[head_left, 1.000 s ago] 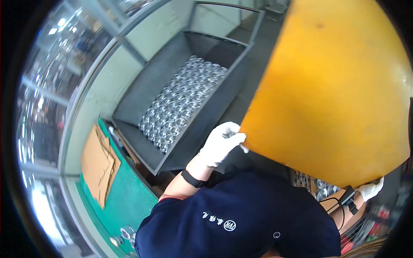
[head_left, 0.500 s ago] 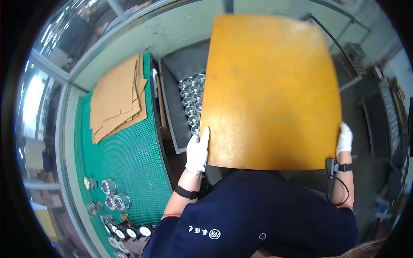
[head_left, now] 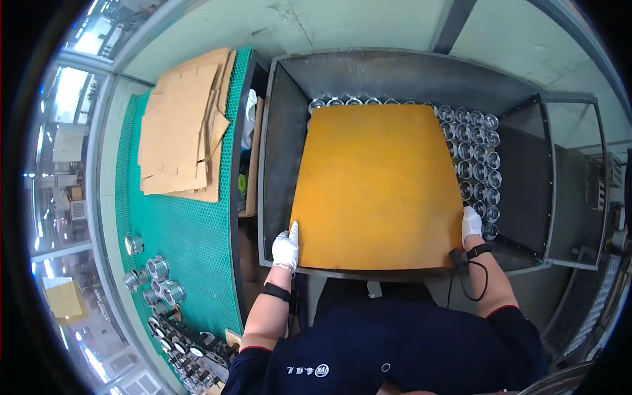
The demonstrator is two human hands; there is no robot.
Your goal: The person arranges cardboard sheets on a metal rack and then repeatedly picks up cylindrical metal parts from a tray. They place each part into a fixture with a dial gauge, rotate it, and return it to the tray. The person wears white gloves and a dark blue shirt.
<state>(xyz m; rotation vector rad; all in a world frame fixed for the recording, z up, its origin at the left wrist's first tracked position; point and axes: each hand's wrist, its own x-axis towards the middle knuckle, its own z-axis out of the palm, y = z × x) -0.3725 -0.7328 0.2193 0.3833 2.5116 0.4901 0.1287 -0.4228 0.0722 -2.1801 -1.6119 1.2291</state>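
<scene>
A large orange-yellow flat board (head_left: 377, 191) spans between my two gloved hands, over an open dark metal bin. My left hand (head_left: 286, 250) grips its near left edge, thumb on top and fingers beneath. On the opposite edge, my right hand (head_left: 471, 224) holds the board's near right side, its fingers partly hidden. Shiny round metal parts (head_left: 479, 158) stand in rows in the bin, showing along the board's far and right edges. The board covers the others. Whether it touches the parts, I cannot tell.
The dark metal bin (head_left: 526, 171) has raised walls all round. To the left, a green-matted bench (head_left: 197, 230) bears stacked cardboard sheets (head_left: 178, 125), several loose metal rings (head_left: 158, 266) and dial gauges (head_left: 178, 345). A metal-framed panel (head_left: 579, 184) stands at the bin's right end.
The board has swung left and down from a raised position at the right to over the bin. Both hands have kept their hold, and my view has shifted.
</scene>
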